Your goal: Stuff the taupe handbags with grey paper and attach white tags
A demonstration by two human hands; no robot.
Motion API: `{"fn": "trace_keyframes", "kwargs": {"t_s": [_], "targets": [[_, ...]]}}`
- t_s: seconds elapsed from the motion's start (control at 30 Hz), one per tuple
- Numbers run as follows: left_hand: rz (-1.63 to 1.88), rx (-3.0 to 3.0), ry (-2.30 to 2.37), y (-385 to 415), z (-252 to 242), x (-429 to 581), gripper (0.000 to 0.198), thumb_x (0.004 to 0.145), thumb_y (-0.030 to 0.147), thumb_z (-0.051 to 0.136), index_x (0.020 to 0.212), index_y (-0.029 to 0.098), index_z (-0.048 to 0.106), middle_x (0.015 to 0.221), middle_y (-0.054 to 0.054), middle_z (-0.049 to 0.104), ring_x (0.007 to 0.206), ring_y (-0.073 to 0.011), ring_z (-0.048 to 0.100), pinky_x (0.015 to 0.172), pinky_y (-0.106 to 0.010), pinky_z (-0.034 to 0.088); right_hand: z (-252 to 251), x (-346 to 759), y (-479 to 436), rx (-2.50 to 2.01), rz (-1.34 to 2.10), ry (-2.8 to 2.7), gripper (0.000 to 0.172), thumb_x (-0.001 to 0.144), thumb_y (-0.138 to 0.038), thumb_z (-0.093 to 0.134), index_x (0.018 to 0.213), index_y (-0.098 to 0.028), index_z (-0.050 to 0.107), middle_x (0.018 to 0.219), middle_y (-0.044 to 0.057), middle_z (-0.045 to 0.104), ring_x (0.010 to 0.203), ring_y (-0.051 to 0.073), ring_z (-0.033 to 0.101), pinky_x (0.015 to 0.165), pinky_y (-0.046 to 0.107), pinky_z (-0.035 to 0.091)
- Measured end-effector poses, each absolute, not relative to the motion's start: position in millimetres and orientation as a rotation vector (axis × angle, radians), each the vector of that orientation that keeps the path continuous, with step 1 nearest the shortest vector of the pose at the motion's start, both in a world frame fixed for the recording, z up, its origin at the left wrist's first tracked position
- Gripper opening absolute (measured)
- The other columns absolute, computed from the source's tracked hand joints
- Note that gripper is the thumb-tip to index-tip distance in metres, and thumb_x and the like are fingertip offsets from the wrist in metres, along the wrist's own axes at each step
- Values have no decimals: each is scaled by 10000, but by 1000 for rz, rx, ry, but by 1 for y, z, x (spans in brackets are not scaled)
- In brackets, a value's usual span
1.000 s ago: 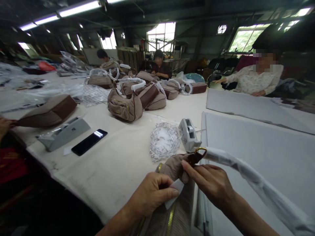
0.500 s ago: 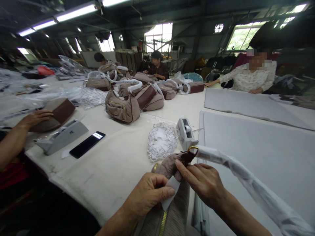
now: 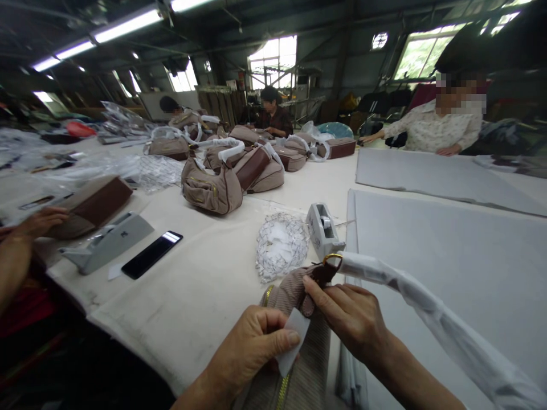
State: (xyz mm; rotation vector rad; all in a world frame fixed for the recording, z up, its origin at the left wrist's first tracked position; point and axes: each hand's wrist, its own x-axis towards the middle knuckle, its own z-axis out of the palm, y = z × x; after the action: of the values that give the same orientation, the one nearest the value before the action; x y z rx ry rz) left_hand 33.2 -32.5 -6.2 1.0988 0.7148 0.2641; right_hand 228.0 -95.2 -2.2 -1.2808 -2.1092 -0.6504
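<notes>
A ribbed taupe handbag [image 3: 314, 347] with a brass zipper lies under both hands at the bottom centre. My left hand [image 3: 256, 347] pinches a small white paper piece [image 3: 294, 336] between thumb and fingers, over the zipper. My right hand [image 3: 354, 316] is closed on the bag's top end, thumb or fingertip beside the dark brown leather tab [image 3: 323, 274] and its gold ring. A brown leather zipper pull [image 3: 307, 306] hangs between the hands. From the ring, the plastic-wrapped handle [image 3: 410, 290] runs off to the lower right.
Beyond the bag are a pile of white tags [image 3: 282, 245] and a tape dispenser [image 3: 325, 228]. A phone [image 3: 152, 254] and another dispenser [image 3: 109, 242] lie left, near a co-worker's hand [image 3: 43, 221]. Grey sheets [image 3: 436, 256] lie right; several bags [image 3: 211, 185] stand behind.
My left hand has shifted slightly down and left with the paper, uncovering more of the zipper pull. The co-worker's hand at the left has moved left along its bag.
</notes>
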Motion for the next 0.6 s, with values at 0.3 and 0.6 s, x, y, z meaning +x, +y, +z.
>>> {"fn": "trace_keyframes", "kwargs": {"t_s": [0.3, 0.6], "targets": [[276, 1076, 737, -33, -5, 34, 417, 620, 494, 765, 656, 102, 628, 556, -32, 626, 441, -81, 493, 415, -171, 325, -1, 228, -96, -1235, -692, -2143, 437, 880, -56, 441, 1315, -7, 435, 660, 54, 615, 572, 163, 573, 550, 295, 452], [416, 980, 762, -36, 5, 56, 404, 667, 481, 735, 675, 91, 628, 574, -23, 614, 438, -73, 514, 419, -164, 359, -9, 230, -95, -1192, -599, -2089, 499, 887, -95, 487, 1372, -33, 384, 700, 58, 643, 614, 177, 602, 560, 304, 485]]}}
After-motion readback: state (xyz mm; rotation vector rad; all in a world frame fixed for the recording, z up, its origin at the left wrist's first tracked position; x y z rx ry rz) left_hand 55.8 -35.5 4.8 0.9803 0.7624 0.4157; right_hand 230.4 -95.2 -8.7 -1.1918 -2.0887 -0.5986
